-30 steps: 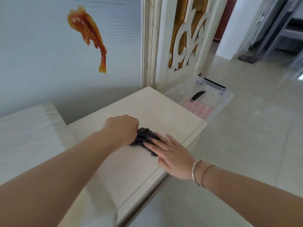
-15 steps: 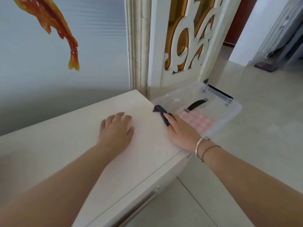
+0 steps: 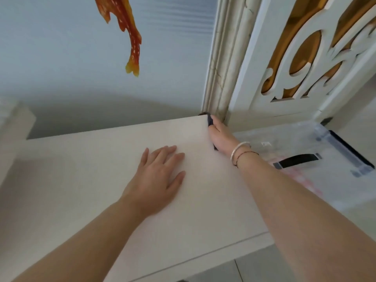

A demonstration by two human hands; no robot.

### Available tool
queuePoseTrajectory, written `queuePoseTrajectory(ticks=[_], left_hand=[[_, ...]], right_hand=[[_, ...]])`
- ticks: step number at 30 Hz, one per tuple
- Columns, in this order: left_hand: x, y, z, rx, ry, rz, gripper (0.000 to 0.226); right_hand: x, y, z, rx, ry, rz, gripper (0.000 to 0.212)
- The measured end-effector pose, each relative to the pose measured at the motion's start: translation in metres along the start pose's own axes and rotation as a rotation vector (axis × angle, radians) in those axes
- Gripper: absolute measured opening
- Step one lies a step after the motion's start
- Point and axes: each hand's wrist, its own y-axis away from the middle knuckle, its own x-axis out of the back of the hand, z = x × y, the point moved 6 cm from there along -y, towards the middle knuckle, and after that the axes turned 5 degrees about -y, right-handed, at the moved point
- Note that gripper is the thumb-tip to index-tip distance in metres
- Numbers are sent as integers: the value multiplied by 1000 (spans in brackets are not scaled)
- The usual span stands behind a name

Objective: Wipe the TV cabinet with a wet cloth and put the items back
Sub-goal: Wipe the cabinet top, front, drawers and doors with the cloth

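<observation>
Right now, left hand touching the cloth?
Apart. Head view: left hand lies flat on the cabinet top; cloth is under the right hand at the far edge.

The TV cabinet's pale cream worktop (image 3: 101,180) runs from a raised block at the left to a corner by the door frame. The left hand (image 3: 156,178) rests flat on it, fingers (image 3: 168,153) spread. A dark cloth (image 3: 209,120) lies over its right edge. Beside the cabinet, a clear plastic box (image 3: 335,180) stands on the tiled floor (image 3: 264,267)
</observation>
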Motion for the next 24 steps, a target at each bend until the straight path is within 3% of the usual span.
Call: queuePoseTrajectory(ticks=[3, 6, 10, 13, 18, 24], left_hand=[[-1, 0, 1, -13, -34, -2, 62], [-1, 2, 2, -25, -58, -16, 67], [-2, 0, 1, -39, -72, -44, 71], [3, -3, 3, 13, -24, -110, 54], [20, -27, 50, 39, 46, -70, 45], [-4, -62, 115, -31, -112, -108, 37]], right_hand=[[3, 19, 9, -22, -80, 11, 40], [10, 51, 26, -129, -223, 78, 24], [27, 94, 49, -272, -243, 72, 36], [32, 111, 58, -281, -230, 65, 47], [42, 113, 66, -171, -168, 99, 38], [80, 100, 109, -101, -186, 113, 36]])
